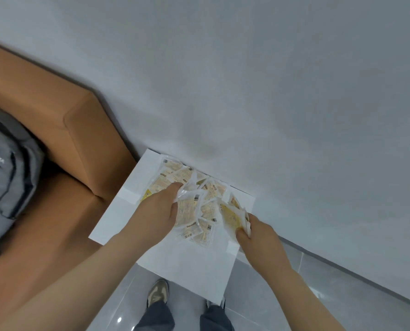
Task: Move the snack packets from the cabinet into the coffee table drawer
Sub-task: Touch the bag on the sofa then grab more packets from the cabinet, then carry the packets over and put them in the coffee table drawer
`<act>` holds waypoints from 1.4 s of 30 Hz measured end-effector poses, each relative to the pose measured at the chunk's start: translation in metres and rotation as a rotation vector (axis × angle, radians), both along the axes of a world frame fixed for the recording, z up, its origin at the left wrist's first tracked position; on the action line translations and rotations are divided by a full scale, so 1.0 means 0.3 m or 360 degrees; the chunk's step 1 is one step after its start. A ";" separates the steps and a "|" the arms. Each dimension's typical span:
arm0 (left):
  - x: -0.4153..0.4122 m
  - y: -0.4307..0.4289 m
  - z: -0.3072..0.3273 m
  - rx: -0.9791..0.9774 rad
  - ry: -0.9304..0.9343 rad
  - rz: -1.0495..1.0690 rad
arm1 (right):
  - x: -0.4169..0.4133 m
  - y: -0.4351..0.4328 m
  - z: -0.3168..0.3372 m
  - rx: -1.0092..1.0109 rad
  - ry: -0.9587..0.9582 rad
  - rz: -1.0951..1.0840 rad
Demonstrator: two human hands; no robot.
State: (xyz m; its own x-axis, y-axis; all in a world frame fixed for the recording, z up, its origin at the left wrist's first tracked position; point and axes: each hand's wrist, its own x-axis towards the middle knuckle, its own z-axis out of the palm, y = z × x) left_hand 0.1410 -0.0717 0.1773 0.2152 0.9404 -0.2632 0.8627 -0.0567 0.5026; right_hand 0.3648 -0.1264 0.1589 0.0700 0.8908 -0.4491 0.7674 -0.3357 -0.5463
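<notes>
Pinching snack packets (208, 209) | left grip (159, 209) mid-pile | right grip (255, 232) right edge

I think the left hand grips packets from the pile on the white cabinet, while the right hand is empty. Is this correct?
Not quite: the head view shows the right hand is not empty; it holds a few packets too. The left hand does grip packets from the pile on the white cabinet.
</notes>
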 end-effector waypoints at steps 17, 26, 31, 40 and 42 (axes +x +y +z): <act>-0.102 0.015 0.599 0.0341 -0.0138 -0.0516 | -0.138 -0.180 0.714 0.0412 -0.0150 -0.0412; 0.165 -0.041 0.907 0.0541 -0.0329 -0.0924 | -0.022 -0.409 1.021 0.0648 -0.0283 -0.0785; 0.347 -0.179 1.021 0.0614 -0.0457 -0.1134 | 0.092 -0.628 1.138 0.0751 -0.0395 -0.1014; 0.705 -0.638 1.227 0.0659 -0.0738 -0.1500 | 0.286 -1.218 1.312 0.0909 -0.0550 -0.1476; 0.783 -0.769 1.264 0.0654 -0.0799 -0.1589 | 0.314 -1.374 1.357 0.0965 -0.0570 -0.1548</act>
